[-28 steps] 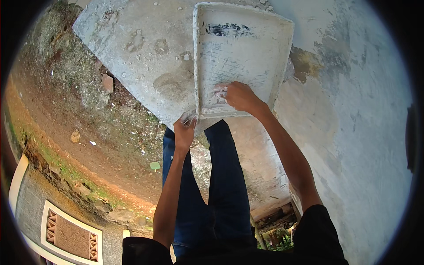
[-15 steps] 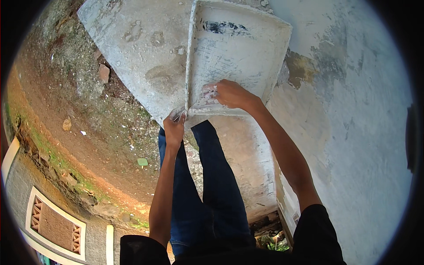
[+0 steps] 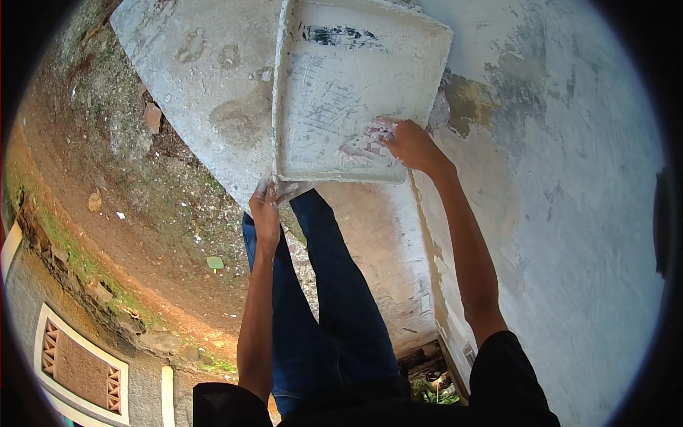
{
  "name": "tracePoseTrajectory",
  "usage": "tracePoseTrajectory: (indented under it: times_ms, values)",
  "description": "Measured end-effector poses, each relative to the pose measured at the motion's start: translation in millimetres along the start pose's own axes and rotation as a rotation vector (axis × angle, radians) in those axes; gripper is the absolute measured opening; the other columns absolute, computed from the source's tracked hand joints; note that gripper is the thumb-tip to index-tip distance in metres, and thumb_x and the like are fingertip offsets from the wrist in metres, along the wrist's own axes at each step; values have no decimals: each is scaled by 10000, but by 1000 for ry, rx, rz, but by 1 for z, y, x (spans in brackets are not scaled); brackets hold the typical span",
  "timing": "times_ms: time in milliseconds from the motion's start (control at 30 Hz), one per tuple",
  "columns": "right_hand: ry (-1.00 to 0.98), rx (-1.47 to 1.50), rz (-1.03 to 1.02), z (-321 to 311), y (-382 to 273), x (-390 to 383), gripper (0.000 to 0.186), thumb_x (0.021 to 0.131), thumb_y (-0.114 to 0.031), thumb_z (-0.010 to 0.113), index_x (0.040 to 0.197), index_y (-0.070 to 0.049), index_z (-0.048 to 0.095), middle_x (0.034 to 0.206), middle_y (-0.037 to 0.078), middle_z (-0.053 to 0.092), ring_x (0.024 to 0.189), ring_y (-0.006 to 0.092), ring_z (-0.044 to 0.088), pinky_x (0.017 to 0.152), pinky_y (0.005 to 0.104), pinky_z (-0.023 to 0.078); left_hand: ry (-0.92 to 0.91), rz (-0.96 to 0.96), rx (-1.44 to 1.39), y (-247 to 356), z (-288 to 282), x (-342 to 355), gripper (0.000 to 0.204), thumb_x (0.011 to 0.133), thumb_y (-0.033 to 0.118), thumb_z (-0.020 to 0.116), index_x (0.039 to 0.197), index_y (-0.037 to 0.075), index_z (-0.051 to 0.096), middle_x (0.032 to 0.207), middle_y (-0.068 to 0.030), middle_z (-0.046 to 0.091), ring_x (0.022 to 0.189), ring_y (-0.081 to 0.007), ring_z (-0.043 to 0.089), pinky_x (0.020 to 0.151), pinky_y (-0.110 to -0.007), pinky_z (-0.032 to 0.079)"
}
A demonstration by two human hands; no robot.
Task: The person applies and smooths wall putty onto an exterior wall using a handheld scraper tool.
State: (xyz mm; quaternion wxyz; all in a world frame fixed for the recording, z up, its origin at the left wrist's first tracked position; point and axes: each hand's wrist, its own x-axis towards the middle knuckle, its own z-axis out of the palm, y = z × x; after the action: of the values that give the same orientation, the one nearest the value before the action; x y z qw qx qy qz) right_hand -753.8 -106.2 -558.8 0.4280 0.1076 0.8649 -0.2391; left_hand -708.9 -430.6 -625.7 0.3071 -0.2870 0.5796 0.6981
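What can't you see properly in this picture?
In the head view:
Tray: upper left corner cut off by the picture's top edge.
Tray's underside: hidden by its floor.
Right hand: pale smears obscure whether it pinches anything.
Clutter near the bottom: too small and dark to name.

Two hands, a left hand (image 3: 266, 204) and a right hand (image 3: 414, 144), two bare forearms (image 3: 256, 313), two black sleeves (image 3: 506, 376) and two blue trouser legs (image 3: 340, 263) share an outdoor scene with one white-coated tray (image 3: 377, 78), one dark smear (image 3: 341, 36), one concrete slab (image 3: 188, 89) and one patchy wall (image 3: 555, 242). Also counted: one green piece (image 3: 215, 262), one reddish chunk (image 3: 152, 117) and one pale-framed panel (image 3: 82, 364) with two lattice strips (image 3: 114, 389). White flecks (image 3: 198, 238) are too small to tally.
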Motion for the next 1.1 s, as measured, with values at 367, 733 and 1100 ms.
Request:
tracePoseTrajectory:
  times_ms: [367,733,1100]
  values:
    - [-37,-16,-42,20,3,6,368,833,-124,572,1197,-69,588,894,264,626,842,403,596,791,440,473,-6,-24,-74,-11,13,-17,396,977,122,368,1308,-96,382,1196,-196,562,1023,-312,618,867,-411,513]
    - [8,-27,-124,37,8,18,432,817,-151,592,1238,-64,549,915,255,630,848,414,591,804,447,468,-338,-155,-156,-28,80,-50,625,965,91,408,1475,22,53,1447,-186,326,1293,-330,404,1025,-460,378]
    - [6,56,-279,32,-46,38,450,827,-178,576,1259,-64,535,879,272,623,831,400,608,773,434,476,-358,-218,-156,-12,63,-46,584,902,-47,380,1441,-62,156,1398,-195,397,1221,-284,488,1014,-350,385]
